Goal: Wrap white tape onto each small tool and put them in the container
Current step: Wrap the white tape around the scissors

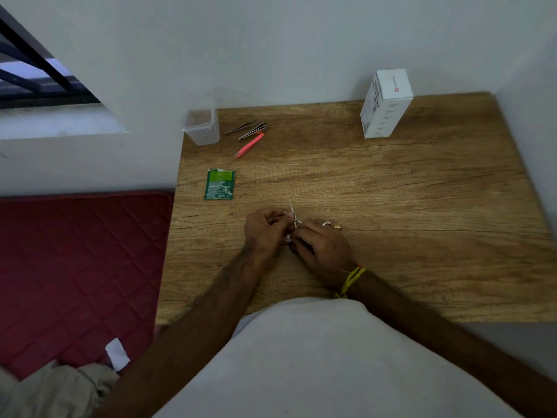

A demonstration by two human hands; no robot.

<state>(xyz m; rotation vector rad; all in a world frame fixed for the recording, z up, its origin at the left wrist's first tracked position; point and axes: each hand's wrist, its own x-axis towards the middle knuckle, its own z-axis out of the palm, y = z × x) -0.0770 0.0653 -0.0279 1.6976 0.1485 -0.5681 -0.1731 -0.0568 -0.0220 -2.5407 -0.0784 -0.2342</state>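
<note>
Surface: you sit at a wooden table [391, 206] pushed into a corner of white walls, a red quilted mattress [75, 267] to your left.
Nearest: your light shirt [301, 357] fills the bottom of the view and cuts off the table's near edge.
Right hand [322, 247]: fingers curled, pinching a small tool [293, 247] together with the other hand; yellow threads [351, 280] circle the wrist, and rings sit on two fingers.
Left hand [265, 229]: fingers curled, pinching white tape [294, 220] at the tool's upper end.
Hard to tell: the tool is almost wholly hidden between your hands; only a dark bit and thin white strips show, so its kind cannot be made out.
Middle: a green sachet [219, 184] lies flat, well apart from your hands.
Farther: pink tweezers [249, 145], then two metal tools [245, 129] just beside them, their shapes unclear.
Container [202, 128]: clear plastic, at the far left table edge, near those tools; contents cannot be judged.
Far right: a white box [385, 107] stands upright by the wall.
</note>
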